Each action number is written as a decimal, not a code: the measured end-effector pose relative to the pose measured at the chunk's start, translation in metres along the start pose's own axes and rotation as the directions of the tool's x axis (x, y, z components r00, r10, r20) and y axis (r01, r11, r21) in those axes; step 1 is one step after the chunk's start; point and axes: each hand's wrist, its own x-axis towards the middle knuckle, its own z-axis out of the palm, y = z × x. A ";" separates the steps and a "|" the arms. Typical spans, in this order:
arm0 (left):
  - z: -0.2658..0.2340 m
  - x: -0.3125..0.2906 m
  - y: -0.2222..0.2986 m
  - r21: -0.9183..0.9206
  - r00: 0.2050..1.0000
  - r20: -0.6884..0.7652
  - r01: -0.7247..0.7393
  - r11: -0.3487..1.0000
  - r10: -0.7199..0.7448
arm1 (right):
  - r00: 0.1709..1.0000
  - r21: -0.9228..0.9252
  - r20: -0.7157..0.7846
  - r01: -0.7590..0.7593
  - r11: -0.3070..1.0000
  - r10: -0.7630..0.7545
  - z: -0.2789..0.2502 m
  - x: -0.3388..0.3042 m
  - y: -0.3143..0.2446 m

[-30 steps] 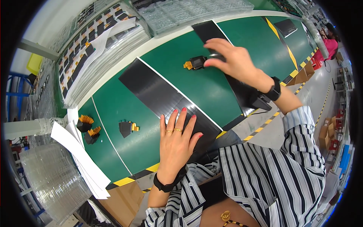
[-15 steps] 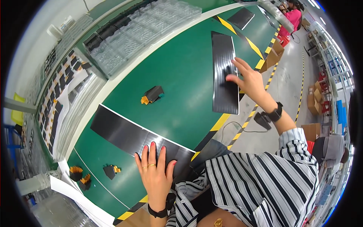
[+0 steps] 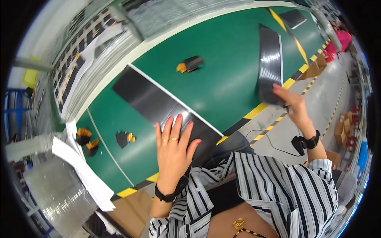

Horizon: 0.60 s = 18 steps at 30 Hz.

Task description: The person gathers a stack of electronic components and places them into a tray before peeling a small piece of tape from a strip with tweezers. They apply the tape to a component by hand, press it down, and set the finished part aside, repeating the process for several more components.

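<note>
My left hand [image 3: 174, 155] lies flat, fingers spread, on the near end of a long black sheet [image 3: 145, 93] with a white edge. A second long black sheet [image 3: 270, 57], its surface glossy, is at the right of the green table. Its near end is pinched between the thumb and fingers of my right hand [image 3: 295, 107], and that end bends and looks slightly blurred. Between the two sheets rests a small black piece with orange tabs [image 3: 193, 62]. A similar black and orange piece [image 3: 124, 139] sits left of my left hand.
More orange and black pieces [image 3: 90, 147] lie at the table's left end. Clear plastic trays [image 3: 166, 18] and stacked sheets of parts [image 3: 89, 51] line the far side. Another black sheet [image 3: 293, 19] is at the far right. Yellow-black tape [image 3: 254, 112] marks the near edge.
My right hand has come nearer along the right sheet and closed on its near end, which was lying flat. My left hand stays on its sheet. The whole view has shifted.
</note>
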 end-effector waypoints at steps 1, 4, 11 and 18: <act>-0.001 -0.002 -0.001 0.004 1.000 -0.011 -0.011 1.000 0.011 | 1.000 0.022 0.011 0.021 1.000 -0.022 0.002 0.007 -0.001; 0.001 -0.006 -0.004 0.011 0.999 -0.032 -0.014 1.000 0.014 | 0.951 0.338 -0.147 -0.211 0.917 0.273 0.005 0.029 0.011; 0.002 -0.012 -0.009 -0.045 0.998 -0.060 -0.005 0.999 0.002 | 0.995 -0.233 0.096 -0.009 0.972 0.033 -0.011 0.062 0.007; -0.022 -0.014 -0.020 0.002 0.996 0.088 -0.034 0.999 0.033 | 0.988 0.200 -0.144 -0.033 0.979 0.063 -0.005 0.079 -0.056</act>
